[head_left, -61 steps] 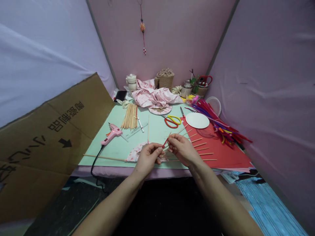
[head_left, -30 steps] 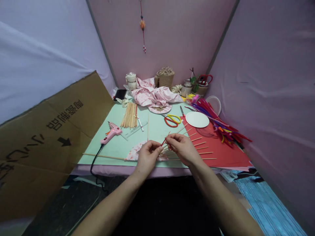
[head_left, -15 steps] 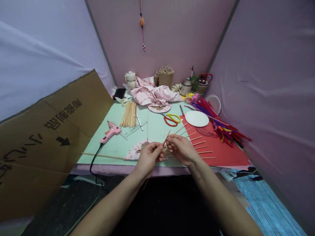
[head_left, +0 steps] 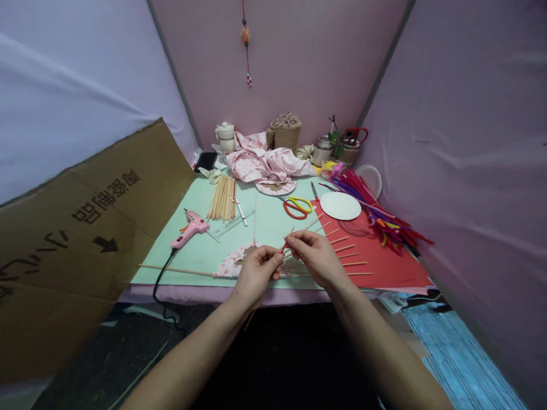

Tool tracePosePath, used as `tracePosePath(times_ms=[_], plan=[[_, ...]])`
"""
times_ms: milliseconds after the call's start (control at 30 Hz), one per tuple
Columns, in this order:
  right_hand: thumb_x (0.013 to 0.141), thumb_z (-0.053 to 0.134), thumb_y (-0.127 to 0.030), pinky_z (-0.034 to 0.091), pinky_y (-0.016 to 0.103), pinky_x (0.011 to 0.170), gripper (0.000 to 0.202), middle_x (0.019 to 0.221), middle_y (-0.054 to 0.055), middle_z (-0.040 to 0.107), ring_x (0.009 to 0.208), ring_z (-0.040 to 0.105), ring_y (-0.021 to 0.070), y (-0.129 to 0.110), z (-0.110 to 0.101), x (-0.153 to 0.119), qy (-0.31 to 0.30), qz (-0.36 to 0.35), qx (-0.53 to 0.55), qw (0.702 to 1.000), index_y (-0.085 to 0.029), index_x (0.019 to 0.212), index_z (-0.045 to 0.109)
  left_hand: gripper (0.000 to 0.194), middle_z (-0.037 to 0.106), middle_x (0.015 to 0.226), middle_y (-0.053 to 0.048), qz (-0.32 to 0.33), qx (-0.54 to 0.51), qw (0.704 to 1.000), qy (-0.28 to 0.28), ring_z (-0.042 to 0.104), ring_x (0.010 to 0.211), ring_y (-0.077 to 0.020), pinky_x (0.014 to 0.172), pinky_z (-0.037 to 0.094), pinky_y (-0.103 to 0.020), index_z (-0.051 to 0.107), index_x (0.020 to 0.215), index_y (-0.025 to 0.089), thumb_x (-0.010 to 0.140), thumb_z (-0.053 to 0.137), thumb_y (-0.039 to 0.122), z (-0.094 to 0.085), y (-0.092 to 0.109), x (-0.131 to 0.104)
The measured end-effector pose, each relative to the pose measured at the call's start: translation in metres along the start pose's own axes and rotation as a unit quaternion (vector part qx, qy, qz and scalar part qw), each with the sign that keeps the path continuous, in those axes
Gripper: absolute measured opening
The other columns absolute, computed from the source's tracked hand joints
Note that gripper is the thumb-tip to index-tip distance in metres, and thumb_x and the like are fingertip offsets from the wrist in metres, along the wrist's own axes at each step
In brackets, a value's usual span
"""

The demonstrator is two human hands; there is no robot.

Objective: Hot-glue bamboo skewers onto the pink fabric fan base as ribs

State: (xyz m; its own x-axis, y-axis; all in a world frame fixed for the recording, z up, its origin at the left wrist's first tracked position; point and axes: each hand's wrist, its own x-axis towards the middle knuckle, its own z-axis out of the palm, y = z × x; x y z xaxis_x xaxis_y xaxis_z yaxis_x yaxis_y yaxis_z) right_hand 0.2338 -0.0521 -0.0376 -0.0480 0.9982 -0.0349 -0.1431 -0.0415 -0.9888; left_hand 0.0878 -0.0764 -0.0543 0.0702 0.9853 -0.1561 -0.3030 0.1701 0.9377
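Note:
My left hand [head_left: 260,270] pinches a thin wooden stick that runs down below it, with a red strip [head_left: 284,247] around its upper part. My right hand [head_left: 314,253] has thumb and fingertips closed on that red strip, close beside my left fingers. Under and behind both hands lies a pink patterned fabric piece [head_left: 231,263] with wooden sticks fanning out from it; its middle is hidden by the hands. Several stick ends [head_left: 352,263] reach over red paper [head_left: 384,267] on the right. One long stick [head_left: 171,269] points left.
On the green-covered table [head_left: 171,250] are a pink glue gun [head_left: 192,228], a stick bundle [head_left: 222,198], scissors [head_left: 297,208], a white disc [head_left: 341,206] and pipe cleaners [head_left: 384,219]. Pink cloth [head_left: 265,162] lies at the back. Cardboard [head_left: 98,228] stands at the left.
My right fingertips have moved slightly down and left, onto the red strip near the stick's tip. The whole view has shifted slightly.

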Motion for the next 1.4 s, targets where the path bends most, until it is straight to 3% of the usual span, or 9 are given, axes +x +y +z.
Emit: tracePosePath(times_ms=[200, 367, 767, 1167, 1400], plan=[[0.071, 0.072, -0.036, 0.033, 0.028, 0.058, 0.017, 0.059, -0.003, 0.055, 0.058, 0.043, 0.0117, -0.0012, -0.0009, -0.0012, 0.014, -0.028, -0.036, 0.999, -0.02, 0.067, 0.068, 0.04, 0.057, 0.053, 0.006, -0.005, 0.0, 1.0, -0.001, 0.049, 0.045, -0.0074, 0.043, 0.037, -0.019, 0.066, 0.07, 0.016, 0.06, 0.088, 0.048, 0.0027, 0.0036, -0.0018], [0.074, 0.072, -0.043, 0.035, 0.029, 0.058, 0.023, 0.06, -0.002, 0.056, 0.058, 0.044, 0.0126, -0.0013, -0.0005, -0.0016, 0.016, -0.027, -0.044, 0.999, -0.02, 0.073, 0.071, 0.04, 0.056, 0.053, 0.006, -0.003, -0.001, 1.0, 0.0, 0.048, 0.044, -0.0071, 0.043, 0.037, -0.019, 0.065, 0.071, 0.016, 0.061, 0.087, 0.048, 0.0016, 0.0016, -0.0014], [0.071, 0.071, -0.038, 0.034, 0.028, 0.057, 0.018, 0.063, -0.001, 0.06, 0.056, 0.043, 0.0113, 0.0014, -0.0003, -0.0011, 0.031, -0.018, -0.038, 0.999, -0.02, 0.071, 0.071, 0.034, 0.056, 0.052, 0.007, 0.02, 0.021, 1.0, 0.007, 0.049, 0.044, -0.0072, 0.045, 0.038, -0.019, 0.065, 0.072, 0.017, 0.066, 0.085, 0.043, -0.0001, -0.0037, -0.0009], [0.066, 0.074, -0.042, 0.033, 0.027, 0.056, 0.026, 0.059, -0.003, 0.055, 0.055, 0.042, 0.0102, 0.0045, -0.0027, 0.0011, 0.035, -0.006, -0.055, 0.998, -0.017, 0.068, 0.067, 0.028, 0.057, 0.048, 0.007, 0.038, 0.062, 0.997, 0.017, 0.049, 0.041, -0.008, 0.045, 0.037, -0.02, 0.064, 0.069, 0.016, 0.066, 0.082, 0.037, -0.0002, 0.0025, -0.0017], [0.067, 0.071, -0.036, 0.03, 0.026, 0.055, 0.02, 0.06, -0.005, 0.052, 0.054, 0.041, 0.0091, 0.0049, -0.0017, -0.0003, 0.031, -0.005, -0.047, 0.998, -0.018, 0.066, 0.062, 0.029, 0.057, 0.049, 0.007, 0.028, 0.042, 0.999, 0.005, 0.049, 0.042, -0.0071, 0.045, 0.037, -0.019, 0.065, 0.071, 0.015, 0.066, 0.083, 0.038, 0.0012, 0.0018, -0.0028]])
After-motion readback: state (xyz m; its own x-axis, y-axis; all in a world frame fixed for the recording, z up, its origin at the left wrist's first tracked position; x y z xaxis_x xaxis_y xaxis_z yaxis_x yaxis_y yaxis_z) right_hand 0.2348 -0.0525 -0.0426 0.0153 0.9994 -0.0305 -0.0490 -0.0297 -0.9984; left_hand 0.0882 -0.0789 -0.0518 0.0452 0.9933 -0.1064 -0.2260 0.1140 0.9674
